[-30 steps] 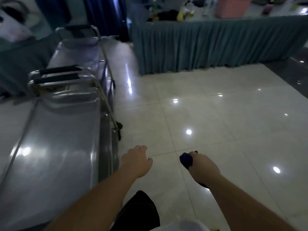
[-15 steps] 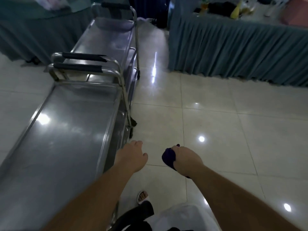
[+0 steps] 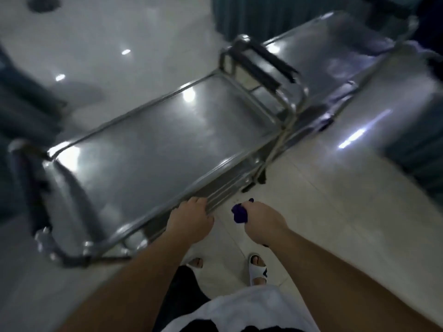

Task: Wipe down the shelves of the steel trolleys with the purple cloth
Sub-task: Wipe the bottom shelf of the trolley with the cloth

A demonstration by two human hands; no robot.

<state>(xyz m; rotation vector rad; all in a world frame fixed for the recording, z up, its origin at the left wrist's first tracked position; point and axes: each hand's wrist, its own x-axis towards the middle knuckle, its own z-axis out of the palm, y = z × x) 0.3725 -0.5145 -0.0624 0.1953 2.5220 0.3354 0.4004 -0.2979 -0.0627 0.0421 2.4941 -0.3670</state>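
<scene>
A person is standing on a pale tiled floor (image 3: 335,212) beside two steel trolleys parked end to end, and the wiping does not seem to have begun. The right hand (image 3: 262,224) is clenching its grip around the purple cloth (image 3: 239,213), bunched into a small wad that is poking out past the knuckles; the cloth is hanging in the air over the floor, just off the near long edge of the nearer trolley (image 3: 155,149) and touching no shelf. The left hand (image 3: 191,219) is resting at that same near edge, its fingers lying over the rim; the view is too blurred to tell whether they are curling around it. The nearer trolley's top shelf is a shallow steel tray with a raised rim, and nothing is lying in it; only ceiling lights are reflecting off it. Lower shelves are mostly hidden beneath it. The farther trolley (image 3: 335,51) is reaching toward the upper right, and what shows of its top shelf is also holding nothing. Judging from this, every shelf of both trolleys is waiting to be wiped.
</scene>
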